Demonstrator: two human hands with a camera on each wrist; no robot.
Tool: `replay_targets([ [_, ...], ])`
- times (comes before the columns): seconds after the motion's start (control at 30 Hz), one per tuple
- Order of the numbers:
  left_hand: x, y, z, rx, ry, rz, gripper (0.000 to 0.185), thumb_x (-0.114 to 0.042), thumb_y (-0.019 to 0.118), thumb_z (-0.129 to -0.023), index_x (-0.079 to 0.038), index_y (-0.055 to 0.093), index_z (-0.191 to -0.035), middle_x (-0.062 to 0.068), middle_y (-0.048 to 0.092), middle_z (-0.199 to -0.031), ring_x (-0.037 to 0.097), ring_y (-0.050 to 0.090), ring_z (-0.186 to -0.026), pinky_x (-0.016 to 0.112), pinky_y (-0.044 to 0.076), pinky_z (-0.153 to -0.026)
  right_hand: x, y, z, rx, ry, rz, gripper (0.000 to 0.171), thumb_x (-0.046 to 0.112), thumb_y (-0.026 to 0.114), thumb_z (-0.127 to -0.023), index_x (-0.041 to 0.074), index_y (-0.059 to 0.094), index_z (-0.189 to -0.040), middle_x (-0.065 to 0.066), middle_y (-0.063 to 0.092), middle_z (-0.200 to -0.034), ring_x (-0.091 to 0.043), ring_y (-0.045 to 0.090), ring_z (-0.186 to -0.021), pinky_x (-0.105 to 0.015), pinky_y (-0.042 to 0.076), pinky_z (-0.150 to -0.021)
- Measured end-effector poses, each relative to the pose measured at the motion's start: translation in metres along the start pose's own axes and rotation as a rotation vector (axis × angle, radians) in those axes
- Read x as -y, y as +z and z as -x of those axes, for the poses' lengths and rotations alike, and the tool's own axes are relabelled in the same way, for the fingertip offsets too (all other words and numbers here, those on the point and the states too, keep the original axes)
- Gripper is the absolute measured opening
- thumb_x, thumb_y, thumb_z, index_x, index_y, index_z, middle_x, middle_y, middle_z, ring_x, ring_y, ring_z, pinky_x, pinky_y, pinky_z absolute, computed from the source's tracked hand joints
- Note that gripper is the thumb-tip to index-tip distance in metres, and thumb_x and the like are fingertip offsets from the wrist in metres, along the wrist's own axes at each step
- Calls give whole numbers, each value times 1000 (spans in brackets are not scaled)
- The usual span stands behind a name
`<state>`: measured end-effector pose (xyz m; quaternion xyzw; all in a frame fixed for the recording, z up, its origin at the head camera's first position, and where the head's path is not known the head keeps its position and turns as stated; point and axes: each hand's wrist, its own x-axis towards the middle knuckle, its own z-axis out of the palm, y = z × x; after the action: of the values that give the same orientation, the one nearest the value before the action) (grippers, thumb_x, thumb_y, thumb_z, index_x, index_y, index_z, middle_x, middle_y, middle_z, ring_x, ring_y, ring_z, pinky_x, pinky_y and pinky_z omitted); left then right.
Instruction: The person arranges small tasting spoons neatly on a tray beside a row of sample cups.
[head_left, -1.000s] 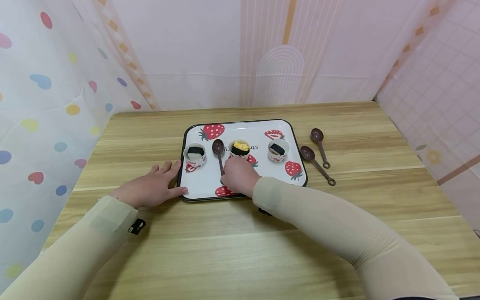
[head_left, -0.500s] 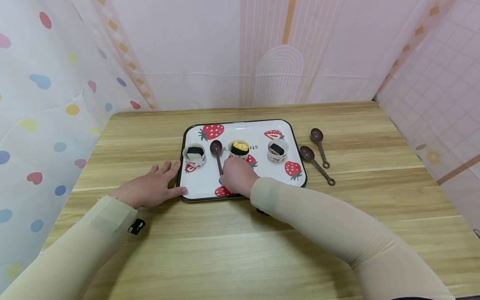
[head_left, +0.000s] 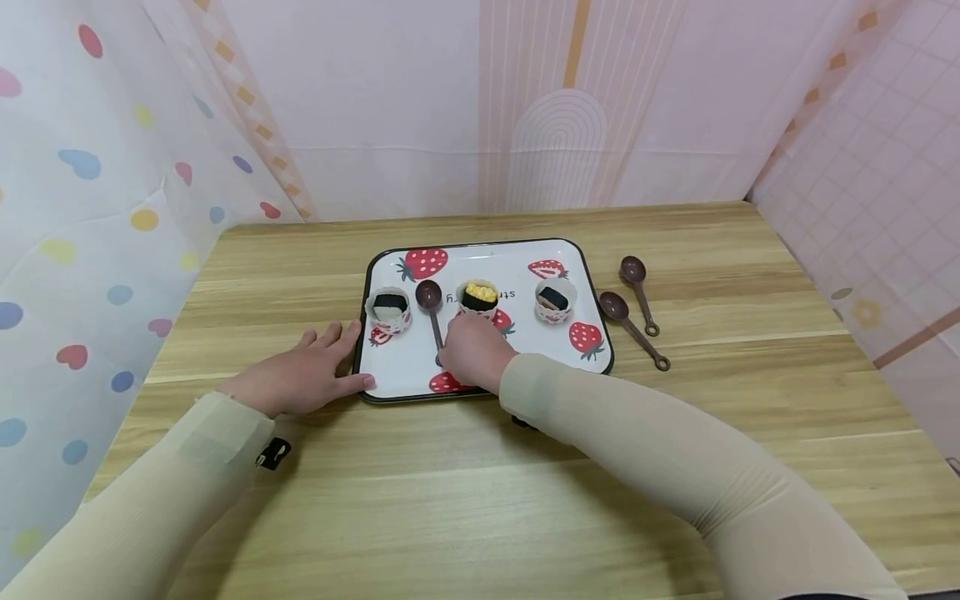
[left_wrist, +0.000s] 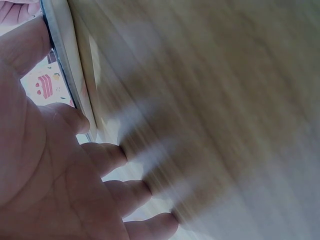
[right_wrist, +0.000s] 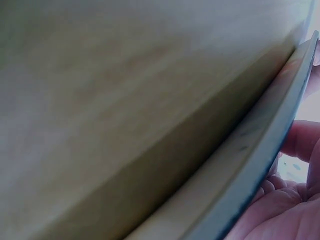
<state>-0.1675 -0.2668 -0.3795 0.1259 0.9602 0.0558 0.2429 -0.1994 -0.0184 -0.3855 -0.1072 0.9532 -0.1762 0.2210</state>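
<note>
A brown measuring spoon (head_left: 429, 295) lies on the white strawberry-print tray (head_left: 405, 375), its bowl toward the back, between the left and middle paper cups. My right hand (head_left: 476, 354), with curled fingers, holds the lower end of its handle; the fingertips are mostly hidden. Just behind that hand, the middle cup (head_left: 478, 312) contains a toy sushi piece with a yellow top. The left cup (head_left: 389, 321) holds a black-and-white sushi piece; another dark-banded piece sits in the right cup (head_left: 555, 312). My left hand (head_left: 307, 375) rests with spread fingers at the tray's left edge, thumb on the rim.
Two more brown measuring spoons, one upper (head_left: 633, 271) and one lower (head_left: 615, 307), lie on the wooden table (head_left: 420, 500) right of the tray. Patterned curtains (head_left: 390, 100) border the table at the back and sides. The right wrist view shows mainly table and tray rim.
The spoon's bowl has shifted slightly to the left on the tray, and my right hand has moved slightly left with it. My left hand has stayed at the tray's edge.
</note>
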Motion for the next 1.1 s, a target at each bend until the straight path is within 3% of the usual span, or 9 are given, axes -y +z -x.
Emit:
replay_targets([
  [0.4, 0, 0, -1, 1, -2, -2, 109, -77, 46, -99, -5, 7, -169, 37, 8, -171, 70, 9, -150, 80, 30, -113, -2, -3, 2, 16, -23, 17, 30, 37, 70, -102, 9, 81, -102, -2, 71, -78, -16, 67, -76, -25, 54, -70],
  [0.6, 1, 1, -2, 16, -31, -21, 112, -82, 43, -96, -6, 7, -170, 36, 8, -171, 68, 9, -151, 80, 33, -111, -8, -6, 11, -10, -78, -63, 23, 35, 70, -102, 15, 77, -95, 2, 70, -83, -15, 65, -78, -26, 51, -69],
  [0.83, 1, 1, -1, 18, -33, -29, 112, -83, 43, -96, -6, 7, -170, 35, 8, -171, 67, 10, -152, 80, 34, -111, -21, -20, 31, -126, -183, -115, 23, 33, 66, -105, 15, 70, -119, 3, 70, -100, -15, 63, -88, -29, 54, -81],
  [1.0, 0, 0, -1, 20, -29, -32, 111, -81, 44, -97, -6, 7, -169, 36, 9, -171, 68, 10, -151, 80, 34, -111, -36, -36, 41, -265, -260, -102, 26, 31, 65, -105, 11, 71, -122, -2, 71, -116, -17, 63, -98, -35, 56, -92],
  [1.1, -1, -1, -1, 21, -31, -29, 110, -80, 44, -98, -6, 7, -170, 36, 9, -171, 67, 10, -152, 80, 34, -111, -49, -44, 45, -339, -307, -95, 33, 32, 64, -105, 8, 70, -128, -7, 70, -130, -21, 66, -112, -40, 56, -102],
])
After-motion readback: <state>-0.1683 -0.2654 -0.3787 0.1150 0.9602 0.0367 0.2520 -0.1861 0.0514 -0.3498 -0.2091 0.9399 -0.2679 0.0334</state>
